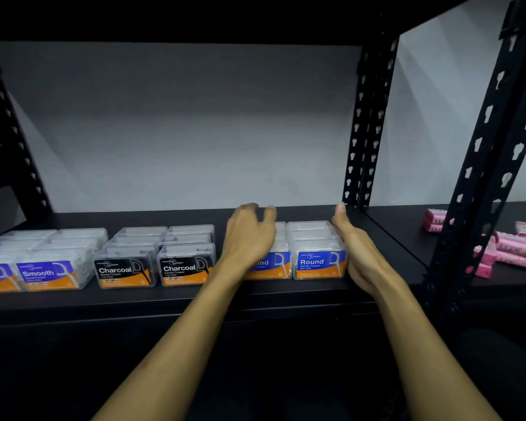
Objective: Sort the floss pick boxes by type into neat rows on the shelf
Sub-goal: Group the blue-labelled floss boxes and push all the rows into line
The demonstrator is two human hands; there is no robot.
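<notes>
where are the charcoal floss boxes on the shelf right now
In the head view, the Charcoal boxes stand in two rows at the shelf's middle, between the Smooth boxes on their left and the Round boxes on their right.

Pink packets [512, 250] on neighbouring shelf

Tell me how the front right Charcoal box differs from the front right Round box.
The Charcoal box has a black label; the Round box has a blue one. The Charcoal box stands untouched, while the right hand lies flat against the Round box's right side. The Charcoal box sits mid-shelf, the Round box further right. Both are clear boxes with an orange band, standing at the front of their rows.
</notes>
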